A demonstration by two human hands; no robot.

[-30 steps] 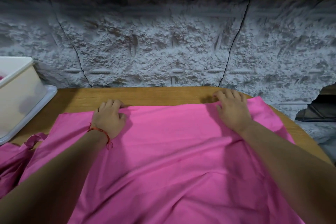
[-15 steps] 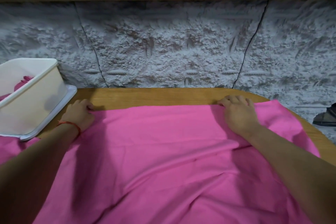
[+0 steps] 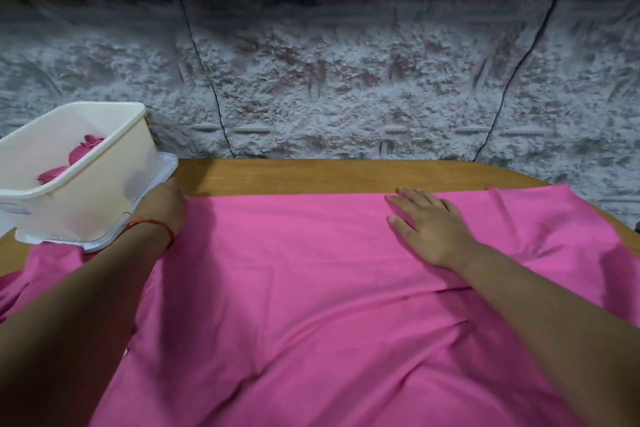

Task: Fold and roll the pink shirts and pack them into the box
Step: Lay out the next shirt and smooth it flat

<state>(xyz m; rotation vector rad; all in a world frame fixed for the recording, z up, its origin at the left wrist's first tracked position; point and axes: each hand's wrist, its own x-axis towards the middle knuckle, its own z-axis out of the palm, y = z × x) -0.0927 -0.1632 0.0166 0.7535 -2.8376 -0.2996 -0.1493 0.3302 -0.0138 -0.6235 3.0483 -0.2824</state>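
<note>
Right hand flat on pink shirt far edge; left hand at corner beside box, grip unclear.

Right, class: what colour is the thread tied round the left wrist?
Red; the thread shows best in the head view.

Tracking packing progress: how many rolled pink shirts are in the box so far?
2 show: the far roll at the back of the white box, the near roll by its front wall. The wall hides the bottom, so more may lie unseen.
</note>
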